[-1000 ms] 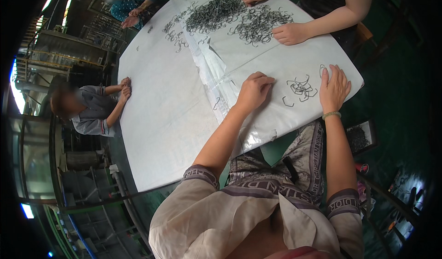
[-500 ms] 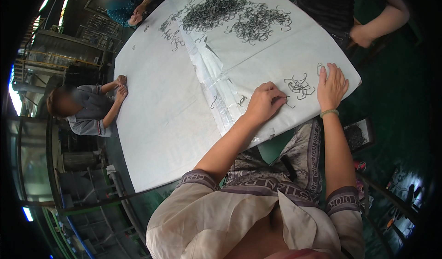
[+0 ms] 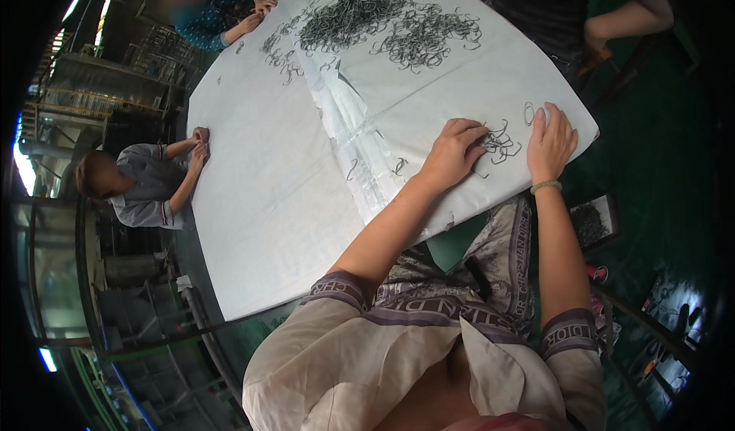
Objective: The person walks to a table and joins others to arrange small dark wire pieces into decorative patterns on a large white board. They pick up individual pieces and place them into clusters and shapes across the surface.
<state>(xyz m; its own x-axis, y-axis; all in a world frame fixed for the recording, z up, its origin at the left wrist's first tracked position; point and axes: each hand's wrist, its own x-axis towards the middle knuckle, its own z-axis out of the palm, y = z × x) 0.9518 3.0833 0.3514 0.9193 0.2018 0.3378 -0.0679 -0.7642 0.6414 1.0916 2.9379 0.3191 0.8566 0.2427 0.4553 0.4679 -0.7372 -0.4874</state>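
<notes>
My left hand (image 3: 455, 152) is at the left side of a small cluster of dark, bent wire hooks (image 3: 503, 146). Its fingers are curved and its thumb stands apart from them, with the fingertips at the nearest hooks. One loose hook (image 3: 482, 175) lies just below that thumb. To the right of the cluster, my right hand (image 3: 553, 142) rests on the white-covered table (image 3: 268, 224) near its edge, fingers stretched out. A few pale wire loops (image 3: 529, 113) lie by its thumb; what is under the palm is hidden.
A large heap of similar hooks (image 3: 352, 19) covers the far part of the table, a second heap (image 3: 429, 40) beside it. Tape strips (image 3: 358, 128) cross the cover. People sit or stand at the left, far left and far right. A dark-filled box (image 3: 593, 220) stands below at right.
My left hand has moved slightly up and right from the loose hook to the cluster, and its pinch has loosened. My right hand stays nearly still. A co-worker's hand at far left has reached onto the table.
</notes>
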